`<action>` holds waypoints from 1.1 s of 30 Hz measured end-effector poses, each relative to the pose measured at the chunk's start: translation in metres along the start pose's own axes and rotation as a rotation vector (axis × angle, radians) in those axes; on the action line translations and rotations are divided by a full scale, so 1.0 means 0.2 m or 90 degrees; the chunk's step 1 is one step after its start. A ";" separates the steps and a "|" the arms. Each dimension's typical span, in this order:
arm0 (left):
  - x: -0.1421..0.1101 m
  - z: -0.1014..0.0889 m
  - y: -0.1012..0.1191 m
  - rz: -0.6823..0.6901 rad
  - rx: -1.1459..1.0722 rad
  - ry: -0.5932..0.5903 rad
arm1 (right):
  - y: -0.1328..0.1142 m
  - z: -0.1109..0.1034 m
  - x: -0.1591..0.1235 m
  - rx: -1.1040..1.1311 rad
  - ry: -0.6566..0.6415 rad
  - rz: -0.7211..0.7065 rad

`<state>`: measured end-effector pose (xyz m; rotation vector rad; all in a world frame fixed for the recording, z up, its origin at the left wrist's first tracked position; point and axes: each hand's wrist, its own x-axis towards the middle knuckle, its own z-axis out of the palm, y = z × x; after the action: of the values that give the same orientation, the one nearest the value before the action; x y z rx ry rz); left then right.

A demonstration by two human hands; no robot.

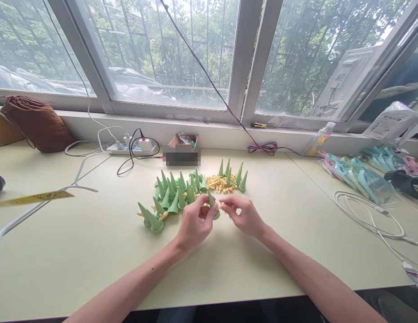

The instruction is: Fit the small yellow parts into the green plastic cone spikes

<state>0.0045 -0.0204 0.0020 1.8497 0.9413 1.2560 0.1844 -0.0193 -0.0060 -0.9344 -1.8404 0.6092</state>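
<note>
My left hand point(194, 223) is closed round a green plastic cone point(213, 204), tip pointing up. My right hand point(241, 214) pinches a small yellow piece point(222, 204) at the cone's side. Both hands hover just above the pale green table point(94, 251), near its middle. Behind them stands a cluster of several green cones point(175, 190), some upright and some lying down. A heap of small yellow parts point(218, 183) lies to the right of that cluster, with several upright cones point(234, 175) around it.
A power strip point(131, 147) with cables and a small cardboard box point(182, 141) sit by the window sill. A brown bag point(37, 123) lies at the far left. White cable point(370, 215) and packed pastel items point(360, 175) lie at the right. A bottle point(319, 138) leans on the sill.
</note>
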 end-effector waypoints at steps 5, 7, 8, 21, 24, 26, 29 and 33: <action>-0.01 0.00 0.00 0.020 0.026 -0.006 | 0.00 0.00 0.00 -0.014 -0.018 0.017; -0.01 0.00 0.00 0.027 0.035 -0.009 | 0.01 0.00 0.00 -0.023 -0.021 0.019; -0.01 0.00 0.00 0.030 0.039 -0.010 | 0.01 0.01 0.00 -0.030 -0.022 0.020; -0.01 0.01 0.00 0.059 0.087 -0.028 | 0.04 0.01 0.01 -0.078 -0.059 0.036; -0.01 0.01 0.00 0.071 0.094 -0.028 | 0.05 0.02 0.00 -0.064 -0.071 0.046; -0.01 0.00 0.00 0.075 0.097 -0.024 | 0.05 0.02 0.00 -0.062 -0.067 0.053; -0.01 0.00 -0.01 0.075 0.103 -0.010 | 0.04 0.01 0.00 -0.054 -0.057 0.062; 0.00 0.00 -0.01 0.078 0.093 0.012 | 0.02 0.01 0.00 -0.012 -0.062 0.074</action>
<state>0.0042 -0.0196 -0.0010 2.0384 0.9642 1.3096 0.1846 -0.0170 -0.0090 -1.0466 -1.8902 0.7201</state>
